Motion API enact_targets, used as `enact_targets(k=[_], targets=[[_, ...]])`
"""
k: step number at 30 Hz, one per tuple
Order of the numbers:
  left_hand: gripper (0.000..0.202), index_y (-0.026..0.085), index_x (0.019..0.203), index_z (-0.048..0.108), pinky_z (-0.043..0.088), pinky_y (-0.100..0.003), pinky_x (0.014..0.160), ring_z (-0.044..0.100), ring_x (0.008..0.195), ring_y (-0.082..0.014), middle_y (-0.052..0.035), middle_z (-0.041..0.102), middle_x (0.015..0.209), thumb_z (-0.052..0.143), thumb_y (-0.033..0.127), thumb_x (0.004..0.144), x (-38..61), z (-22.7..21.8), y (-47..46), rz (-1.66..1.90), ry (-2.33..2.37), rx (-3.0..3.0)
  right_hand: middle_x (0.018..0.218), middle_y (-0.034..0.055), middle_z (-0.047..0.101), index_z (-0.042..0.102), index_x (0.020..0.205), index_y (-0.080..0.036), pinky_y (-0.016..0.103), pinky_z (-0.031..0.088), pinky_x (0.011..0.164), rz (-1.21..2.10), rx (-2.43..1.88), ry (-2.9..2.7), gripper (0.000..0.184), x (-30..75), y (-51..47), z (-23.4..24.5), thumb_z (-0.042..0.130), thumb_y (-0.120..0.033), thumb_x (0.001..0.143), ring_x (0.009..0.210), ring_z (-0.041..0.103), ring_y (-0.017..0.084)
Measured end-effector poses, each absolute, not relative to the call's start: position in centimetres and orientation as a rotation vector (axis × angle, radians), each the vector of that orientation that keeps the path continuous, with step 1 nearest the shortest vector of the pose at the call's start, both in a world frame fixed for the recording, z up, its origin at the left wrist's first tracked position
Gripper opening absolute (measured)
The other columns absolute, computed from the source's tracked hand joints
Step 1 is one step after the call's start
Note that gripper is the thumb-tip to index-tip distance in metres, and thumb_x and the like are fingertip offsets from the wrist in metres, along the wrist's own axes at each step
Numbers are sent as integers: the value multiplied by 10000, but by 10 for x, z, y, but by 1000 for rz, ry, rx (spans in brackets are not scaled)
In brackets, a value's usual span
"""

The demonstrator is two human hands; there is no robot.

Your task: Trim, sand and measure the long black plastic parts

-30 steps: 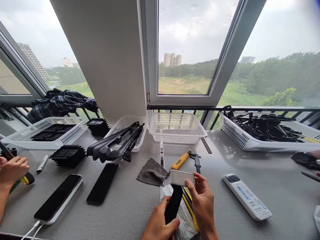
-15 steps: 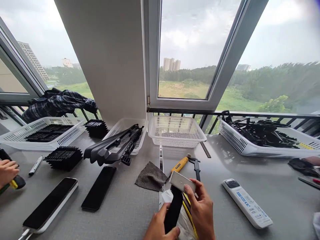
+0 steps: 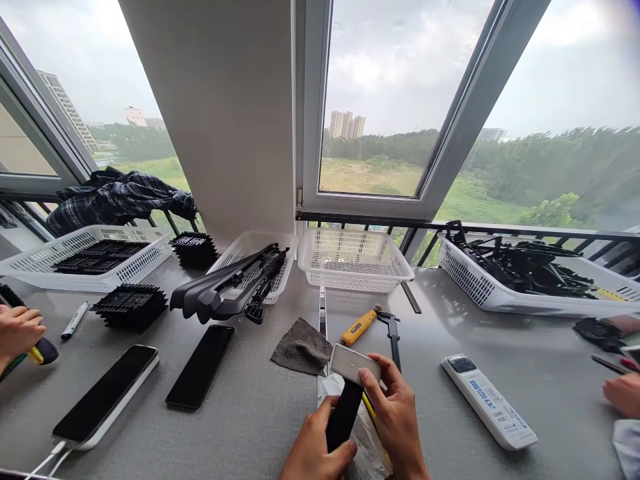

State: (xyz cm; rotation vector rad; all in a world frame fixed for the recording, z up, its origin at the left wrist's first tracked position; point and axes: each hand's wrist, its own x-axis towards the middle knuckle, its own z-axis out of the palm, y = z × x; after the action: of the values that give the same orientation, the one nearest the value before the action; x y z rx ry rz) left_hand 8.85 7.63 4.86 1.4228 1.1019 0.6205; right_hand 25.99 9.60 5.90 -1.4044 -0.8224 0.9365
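Observation:
My left hand [image 3: 323, 443] is closed round a flat black plastic piece [image 3: 344, 413] that slants upward. Between the thumb and fingers of my right hand [image 3: 397, 417] is a pale rectangular block [image 3: 354, 364], lying against or just over the top end of the black piece; whether they touch I cannot tell. Beneath both hands is a crumpled clear plastic bag [image 3: 367, 453] with a yellow strip beside it. Just beyond them lie a yellow-handled tool [image 3: 360, 327], a black caliper [image 3: 393, 333] and a grey-brown cloth [image 3: 301, 348].
White baskets [image 3: 357, 280] line the window side; several hold black plastic parts [image 3: 530, 263]. Two phones [image 3: 200, 367] lie left, a white boxy device [image 3: 490, 403] right. Another person's hand [image 3: 20, 330] grips a black-and-yellow tool at left; a further hand [image 3: 623, 393] shows at right.
My right hand and the pale block have shifted slightly left and down the black piece. A person's hand has come into view at the right edge. The camera view has tilted slightly.

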Motion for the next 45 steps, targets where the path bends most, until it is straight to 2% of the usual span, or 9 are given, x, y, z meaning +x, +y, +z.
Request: enact_targets(k=[12, 16, 20, 23, 30, 33, 36, 42, 45], targets=[[551, 180, 1324, 592, 437, -236, 446, 512, 438, -108, 40, 628, 732, 786, 441, 879, 92, 63, 69, 632, 986, 1169, 593, -80, 580, 654, 1235, -214, 242, 468, 498, 787, -1396, -691, 614, 268, 92, 68, 839, -647, 840, 493, 531, 140], [612, 203, 1335, 592, 434, -227, 472, 517, 449, -86, 39, 648, 779, 829, 520, 868, 92, 59, 66, 688, 953, 1105, 1081, 79, 746, 711, 1062, -231, 331, 622, 842, 730, -1217, -881, 307, 266, 85, 69, 826, -458, 891, 964, 749, 230], [632, 197, 1321, 575, 440, -224, 457, 497, 438, -79, 58, 629, 752, 836, 532, 853, 89, 59, 69, 690, 947, 1062, 1344, 125, 703, 754, 894, -224, 395, 584, 1047, 822, -1167, -1163, 93, 268, 91, 71, 755, -317, 902, 1269, 695, 292], [637, 195, 1352, 517, 450, -220, 424, 499, 422, -77, 54, 641, 779, 786, 527, 880, 86, 74, 86, 701, 953, 1064, 1461, 141, 695, 803, 880, -225, 457, 544, 1119, 819, -1206, -1294, 160, 278, 111, 81, 708, -341, 937, 1350, 661, 319], [678, 212, 1454, 467, 534, -274, 545, 635, 568, -141, 6, 684, 914, 717, 283, 828, 90, 102, 160, 711, 872, 1227, 1372, 127, 754, 725, 896, -212, 373, 608, 923, 830, -1132, -1339, 229, 284, 187, 106, 723, -441, 897, 1122, 739, 266], [836, 170, 1504, 482, 538, -289, 682, 662, 742, -186, -6, 682, 906, 775, 250, 725, 94, 87, 175, 744, 843, 1273, 1161, 94, 795, 659, 866, -212, 297, 589, 736, 795, -1157, -1342, 308, 278, 212, 94, 798, -484, 828, 886, 732, 208], [901, 128, 1576, 459, 442, -250, 588, 550, 608, -144, 37, 604, 759, 761, 307, 746, 93, 66, 177, 740, 837, 1284, 878, 13, 747, 702, 1024, -200, 247, 514, 585, 774, -1170, -1334, 350, 278, 222, 75, 740, -518, 883, 648, 640, 149], [997, 115, 1682, 369, 276, -206, 500, 353, 496, -87, 94, 464, 643, 708, 374, 781, 85, 47, 179, 761, 827, 1251, 1324, 100, 711, 825, 1206, -250, 308, 590, 837, 707, -1165, -1395, 362, 291, 219, 60, 742, -419, 898, 1208, 680, 263], [1018, 95, 1690, 368, 254, -210, 484, 316, 487, -88, 99, 427, 625, 694, 383, 770, 85, 48, 183, 768, 805, 1233, 1352, 115, 693, 840, 1209, -261, 327, 594, 838, 669, -1186, -1401, 349, 295, 220, 60, 722, -374, 900, 1242, 673, 282]])
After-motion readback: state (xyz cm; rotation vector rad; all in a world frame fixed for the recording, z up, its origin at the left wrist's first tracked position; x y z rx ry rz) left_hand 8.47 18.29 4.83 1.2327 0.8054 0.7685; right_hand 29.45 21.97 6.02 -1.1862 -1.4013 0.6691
